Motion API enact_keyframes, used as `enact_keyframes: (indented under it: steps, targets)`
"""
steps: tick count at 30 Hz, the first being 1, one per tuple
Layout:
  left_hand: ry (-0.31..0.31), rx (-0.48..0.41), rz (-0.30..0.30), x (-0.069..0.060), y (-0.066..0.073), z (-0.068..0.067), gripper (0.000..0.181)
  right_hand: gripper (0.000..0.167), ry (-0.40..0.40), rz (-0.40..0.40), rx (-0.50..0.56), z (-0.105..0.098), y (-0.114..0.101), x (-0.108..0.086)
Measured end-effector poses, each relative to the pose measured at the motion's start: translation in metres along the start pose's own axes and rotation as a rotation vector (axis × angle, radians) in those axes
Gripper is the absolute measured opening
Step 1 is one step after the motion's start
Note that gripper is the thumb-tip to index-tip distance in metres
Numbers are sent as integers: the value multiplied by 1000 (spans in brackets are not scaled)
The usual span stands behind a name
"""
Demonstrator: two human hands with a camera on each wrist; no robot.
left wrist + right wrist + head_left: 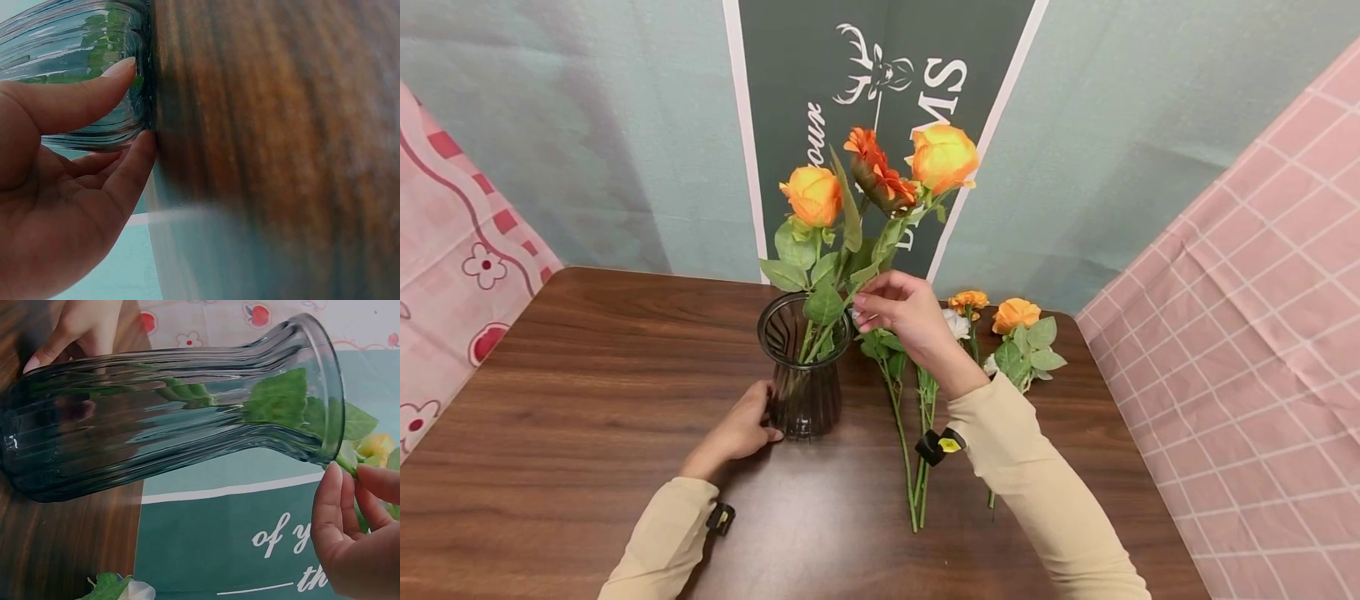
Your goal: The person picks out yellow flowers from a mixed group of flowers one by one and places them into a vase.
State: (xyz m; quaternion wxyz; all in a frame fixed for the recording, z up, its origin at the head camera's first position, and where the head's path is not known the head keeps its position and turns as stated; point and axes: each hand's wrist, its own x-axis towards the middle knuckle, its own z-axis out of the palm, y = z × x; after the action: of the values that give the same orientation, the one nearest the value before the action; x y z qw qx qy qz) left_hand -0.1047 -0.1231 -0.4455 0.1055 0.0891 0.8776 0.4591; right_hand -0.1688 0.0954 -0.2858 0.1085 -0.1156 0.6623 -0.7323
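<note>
A dark ribbed glass vase point(807, 400) stands upright on the table, holding an orange rose point(815, 197) at left, a red-orange flower point(880, 172) and another orange rose point(943, 158) leaning right. The left hand point(739, 425) grips the vase low on its left side; in the left wrist view the thumb and fingers point(128, 172) lie around the base of the glass point(62, 53). At the vase's rim, the right hand point(912, 321) pinches a green stem, seen in the right wrist view between thumb and fingers point(334, 503) beside the rim point(337, 387).
Right of the vase, loose green stems point(904, 454) lie on the wooden table point(587, 400) with a white flower point(957, 323), an orange flower point(1017, 315) and leaves. Behind hangs a dark printed panel point(805, 50); pink cloths point(1247, 333) stand at both sides.
</note>
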Motion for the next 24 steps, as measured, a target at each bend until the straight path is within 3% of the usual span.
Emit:
enact_keyframes:
  steps: [9,24]
  targets:
    - [-3,3,-4,0,1,-1,53,8,-43,55,-75,2,6,3]
    - [9,-9,7,0,0,-1,54,9,-60,90,-48,2,8,0]
